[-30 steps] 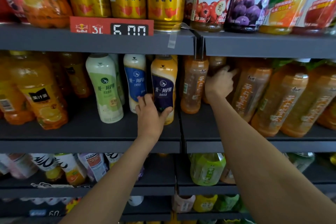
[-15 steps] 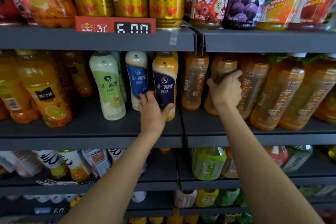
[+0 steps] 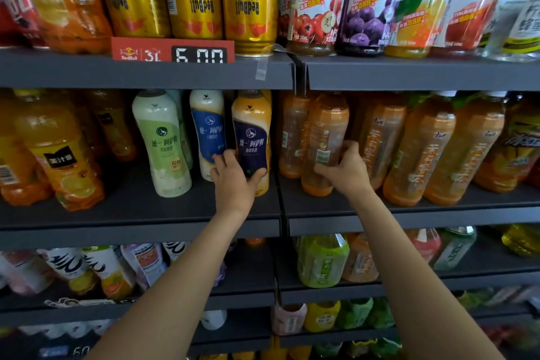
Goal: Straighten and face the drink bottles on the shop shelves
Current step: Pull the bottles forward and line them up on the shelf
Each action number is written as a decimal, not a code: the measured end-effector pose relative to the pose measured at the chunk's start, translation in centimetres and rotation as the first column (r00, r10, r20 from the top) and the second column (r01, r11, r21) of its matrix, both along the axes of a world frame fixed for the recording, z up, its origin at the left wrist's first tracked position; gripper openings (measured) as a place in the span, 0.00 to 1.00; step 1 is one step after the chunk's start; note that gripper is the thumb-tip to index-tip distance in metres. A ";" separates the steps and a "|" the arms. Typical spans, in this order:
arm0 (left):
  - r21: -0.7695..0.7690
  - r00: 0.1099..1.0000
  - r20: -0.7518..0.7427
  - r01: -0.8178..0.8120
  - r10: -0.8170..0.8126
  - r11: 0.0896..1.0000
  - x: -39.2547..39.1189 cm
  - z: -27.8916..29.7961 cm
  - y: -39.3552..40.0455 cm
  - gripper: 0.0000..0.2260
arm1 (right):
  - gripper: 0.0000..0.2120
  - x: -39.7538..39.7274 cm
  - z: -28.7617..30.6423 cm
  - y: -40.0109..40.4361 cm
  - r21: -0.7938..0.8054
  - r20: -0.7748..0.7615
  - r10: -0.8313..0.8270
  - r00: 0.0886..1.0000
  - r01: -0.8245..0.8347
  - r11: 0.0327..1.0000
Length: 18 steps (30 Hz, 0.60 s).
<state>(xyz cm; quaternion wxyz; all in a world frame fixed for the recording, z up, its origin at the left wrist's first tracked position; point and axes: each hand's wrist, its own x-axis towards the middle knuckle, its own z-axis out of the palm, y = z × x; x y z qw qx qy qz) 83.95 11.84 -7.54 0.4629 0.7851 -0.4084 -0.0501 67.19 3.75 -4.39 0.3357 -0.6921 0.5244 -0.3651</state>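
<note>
1. Running across the view, grey shelves (image 3: 140,215) carry drinks; gold cans (image 3: 248,6) stand above the price tag (image 3: 172,50).
2. Below the tag, the left hand (image 3: 233,181) grasps the navy-label bottle (image 3: 252,137) low down.
3. Right of it, the right hand (image 3: 346,169) wraps the upright orange bottle (image 3: 325,137), barcode facing out.

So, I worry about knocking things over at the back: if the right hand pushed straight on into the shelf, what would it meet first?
The right hand already grips the orange tea bottle, so that bottle goes first. Behind it the shelf is dark; whether another bottle stands there cannot be told.
</note>
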 end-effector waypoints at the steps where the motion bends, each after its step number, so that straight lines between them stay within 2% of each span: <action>1: -0.001 1.000 0.002 0.000 0.000 1.000 0.0 0.0 0.0 0.27 | 0.31 0.0 0.0 0.0 -0.003 -0.018 0.007 1.000 -0.007 1.000; 3: -0.003 1.000 0.008 0.000 0.000 1.000 0.0 -0.1 0.0 0.28 | 0.32 0.1 0.2 0.0 -0.033 -0.067 0.015 0.998 -0.017 0.999; 7: -0.003 1.000 0.009 -0.002 0.002 1.000 0.0 -0.1 -0.1 0.28 | 0.41 1.2 -0.5 1.2 -0.127 -0.203 -0.111 0.973 0.086 0.988; 9: -0.003 1.000 0.012 -0.003 0.003 1.000 0.1 -0.1 -0.1 0.28 | 0.42 1.6 -1.1 1.5 -0.104 -0.186 -0.078 0.980 0.059 0.993; 14: -0.017 1.000 0.011 0.003 -0.003 1.000 0.1 -0.2 -0.1 0.28 | 0.32 1.0 -1.5 0.5 -0.022 -0.092 0.074 0.993 -0.077 0.997; 18: -0.021 1.000 0.012 0.006 -0.005 1.000 0.2 -0.3 -0.1 0.27 | 0.30 1.1 -1.7 0.8 -0.064 -0.049 0.054 0.997 -0.057 0.996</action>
